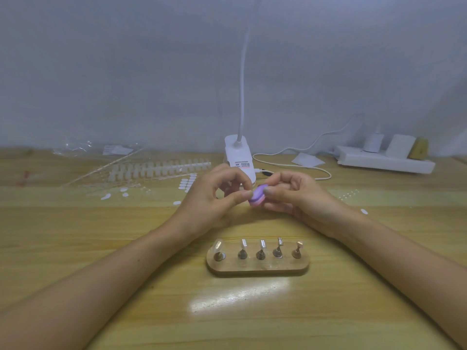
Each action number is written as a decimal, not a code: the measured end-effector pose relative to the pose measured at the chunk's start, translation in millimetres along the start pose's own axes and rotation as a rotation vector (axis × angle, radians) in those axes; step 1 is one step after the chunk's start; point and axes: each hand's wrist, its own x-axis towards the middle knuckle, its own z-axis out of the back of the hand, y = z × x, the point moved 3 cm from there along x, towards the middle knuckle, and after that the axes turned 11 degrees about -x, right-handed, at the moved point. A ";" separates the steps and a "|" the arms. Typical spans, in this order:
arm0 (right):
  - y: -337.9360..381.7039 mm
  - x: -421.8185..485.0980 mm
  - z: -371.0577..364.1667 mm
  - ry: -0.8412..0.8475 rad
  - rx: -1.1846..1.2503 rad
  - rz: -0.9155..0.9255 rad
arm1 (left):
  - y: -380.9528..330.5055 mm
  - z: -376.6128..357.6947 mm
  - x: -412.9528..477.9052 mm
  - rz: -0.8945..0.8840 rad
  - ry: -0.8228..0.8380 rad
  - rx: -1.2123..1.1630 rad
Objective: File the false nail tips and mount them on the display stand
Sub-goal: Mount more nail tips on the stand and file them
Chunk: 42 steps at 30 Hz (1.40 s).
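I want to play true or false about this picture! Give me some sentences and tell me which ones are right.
1. The right hand holds a purple file block. True.
2. The display stand has three pegs. False: it has five.
3. A clear nail tip sits on the stand's leftmost peg. True.
4. The lamp stands nearer the person than the stand. False: it stands farther back, by the wall.
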 end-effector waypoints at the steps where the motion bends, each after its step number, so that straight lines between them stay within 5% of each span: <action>1: -0.5 -0.3 -0.2 0.012 -0.006 0.002 | 0.5 0.1 -0.3 0.003 0.000 0.001; 42: 3.1 -2.4 -5.3 0.072 -0.110 -0.025 | 4.3 0.4 -0.2 0.000 0.026 0.028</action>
